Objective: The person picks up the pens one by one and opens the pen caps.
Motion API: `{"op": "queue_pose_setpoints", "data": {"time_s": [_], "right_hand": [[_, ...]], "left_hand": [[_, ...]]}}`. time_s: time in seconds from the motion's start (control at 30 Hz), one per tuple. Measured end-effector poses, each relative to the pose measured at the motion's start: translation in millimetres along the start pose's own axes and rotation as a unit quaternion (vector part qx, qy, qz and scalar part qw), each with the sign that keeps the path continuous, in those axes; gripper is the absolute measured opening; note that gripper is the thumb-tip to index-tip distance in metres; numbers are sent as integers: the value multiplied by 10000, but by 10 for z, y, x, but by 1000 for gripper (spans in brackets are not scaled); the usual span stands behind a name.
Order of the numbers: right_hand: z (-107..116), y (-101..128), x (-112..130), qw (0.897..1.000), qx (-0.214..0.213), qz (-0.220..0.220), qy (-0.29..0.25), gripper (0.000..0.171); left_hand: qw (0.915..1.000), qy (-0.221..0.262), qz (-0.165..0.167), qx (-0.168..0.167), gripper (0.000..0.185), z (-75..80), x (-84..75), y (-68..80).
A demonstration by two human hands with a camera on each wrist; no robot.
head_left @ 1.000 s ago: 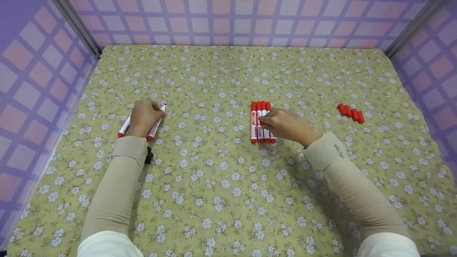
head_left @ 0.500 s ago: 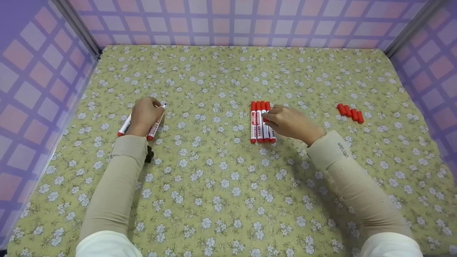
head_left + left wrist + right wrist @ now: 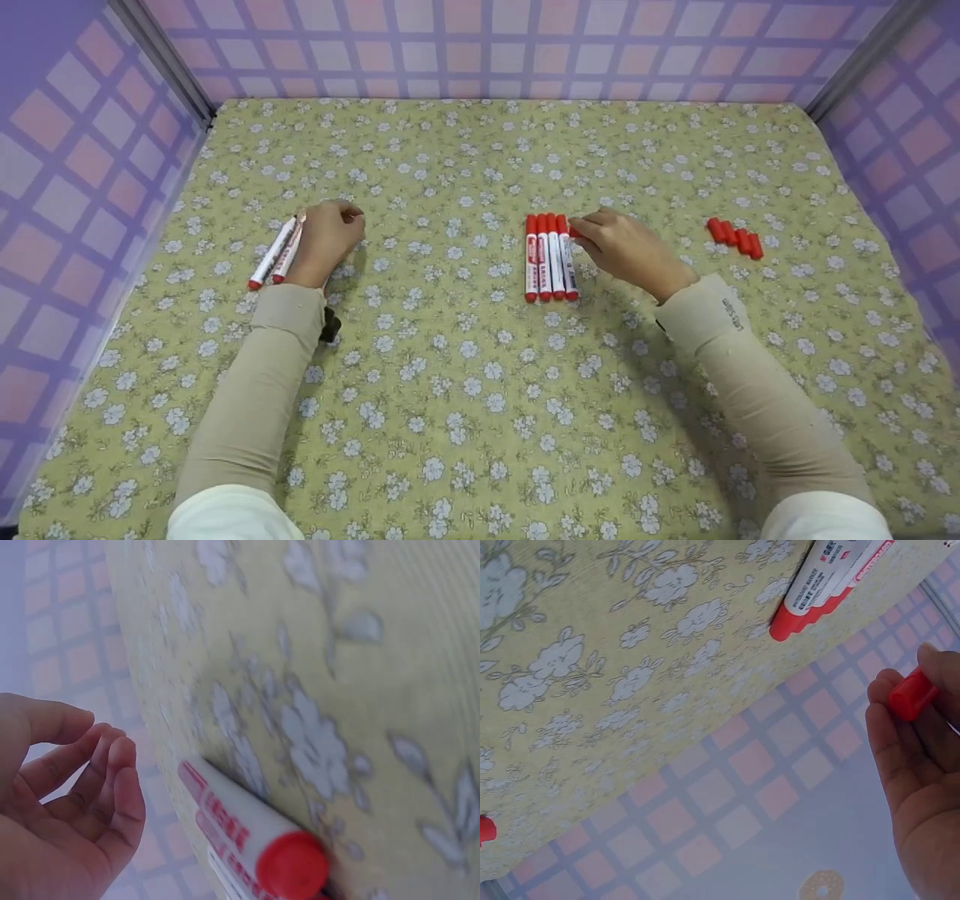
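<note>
The right hand (image 3: 626, 247) pinched a red cap (image 3: 912, 694) at frame centre beside four capped markers (image 3: 550, 256). The left hand (image 3: 326, 238), loosely curled and empty, sat by two markers (image 3: 276, 251); better to steady one.

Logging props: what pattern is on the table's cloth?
Yellow-green cloth with small white flowers, clearest in the head view.

Both arms wear snug beige sleeves to the wrist, white cuffs bunched at the upper arms. Small dark lettering marks the right sleeve (image 3: 731, 315) near the wrist. Left hand (image 3: 326, 240) and right hand (image 3: 630, 251) are bare, without gloves.
</note>
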State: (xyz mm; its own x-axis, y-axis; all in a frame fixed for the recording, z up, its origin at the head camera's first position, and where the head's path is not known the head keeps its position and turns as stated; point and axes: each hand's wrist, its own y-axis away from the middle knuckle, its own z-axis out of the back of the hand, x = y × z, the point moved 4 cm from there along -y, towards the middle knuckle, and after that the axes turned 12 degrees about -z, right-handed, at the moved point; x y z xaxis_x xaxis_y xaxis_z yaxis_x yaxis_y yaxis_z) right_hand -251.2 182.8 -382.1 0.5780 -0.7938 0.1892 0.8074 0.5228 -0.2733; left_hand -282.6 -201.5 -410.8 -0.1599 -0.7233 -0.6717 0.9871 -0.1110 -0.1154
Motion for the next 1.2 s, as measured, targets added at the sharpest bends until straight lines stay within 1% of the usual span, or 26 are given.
{"op": "queue_pose_setpoints", "data": {"time_s": [0.23, 0.37, 0.5, 0.63, 0.77, 0.9, 1.0, 1.2], "right_hand": [[56, 50, -195, 9978, -281, -607, 35, 26], [82, 90, -307, 9946, -416, -949, 60, 28], [99, 123, -420, 9903, -512, -1290, 15, 30], [102, 171, -537, 9853, -617, -1587, -103, 31], [109, 234, -667, 9794, -754, -1852, -274, 33], [128, 286, -821, 9684, -856, -2256, -629, 33], [147, 327, -942, 9562, -865, -2642, -917, 34], [230, 433, -1149, 9322, -979, -3211, -1354, 36]], "left_hand": [[9992, 287, -35, 275, 34, -153, -169, -23], [9980, 496, -203, 342, 33, -248, -272, -40], [9966, 648, -226, 465, 33, -356, -368, -67], [9942, 873, -138, 619, 32, -455, -452, -64], [9917, 1033, -200, 740, 31, -524, -530, -42], [9892, 1092, -422, 885, 32, -593, -609, -10], [9865, 1189, -547, 985, 32, -659, -677, 14], [9814, 1400, -564, 1187, 32, -794, -799, 44]]}}
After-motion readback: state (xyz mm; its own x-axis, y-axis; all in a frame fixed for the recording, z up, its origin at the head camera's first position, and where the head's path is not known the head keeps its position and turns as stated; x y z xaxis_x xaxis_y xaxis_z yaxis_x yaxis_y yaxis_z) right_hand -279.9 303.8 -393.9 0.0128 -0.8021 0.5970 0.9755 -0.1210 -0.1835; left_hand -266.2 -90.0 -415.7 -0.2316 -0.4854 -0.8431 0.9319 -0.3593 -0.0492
